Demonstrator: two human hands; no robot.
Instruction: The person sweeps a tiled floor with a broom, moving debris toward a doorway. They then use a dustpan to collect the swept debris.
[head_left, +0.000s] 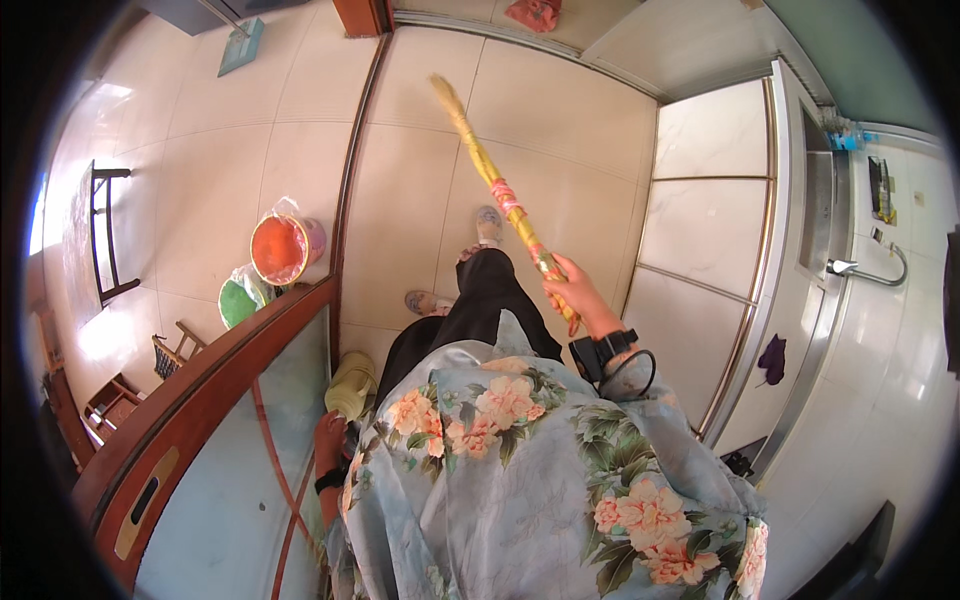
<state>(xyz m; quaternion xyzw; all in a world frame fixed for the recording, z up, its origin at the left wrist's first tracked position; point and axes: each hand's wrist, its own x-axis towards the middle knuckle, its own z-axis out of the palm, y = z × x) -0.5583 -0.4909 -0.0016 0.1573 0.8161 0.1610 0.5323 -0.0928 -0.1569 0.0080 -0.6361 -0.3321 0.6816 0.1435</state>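
Note:
A straw hand broom (484, 161) with a yellow handle bound in pink slants up and left over the tiled floor. My right hand (571, 290) grips it near the lower end, and its bristles point away from me. Low on the left, my left hand (330, 433) hangs beside a pale yellow-green cylindrical container (350, 386). Part of that hand is hidden by my sleeve and side, so whether it holds anything does not show. A black band is on each wrist.
A wooden-framed glass sliding door (247, 420) stands close on my left. Beyond it are a red bucket (281, 250) and a green bucket (240, 301), both lined with plastic. White cabinets (701, 225) under a counter with a sink and faucet (862, 268) run along my right.

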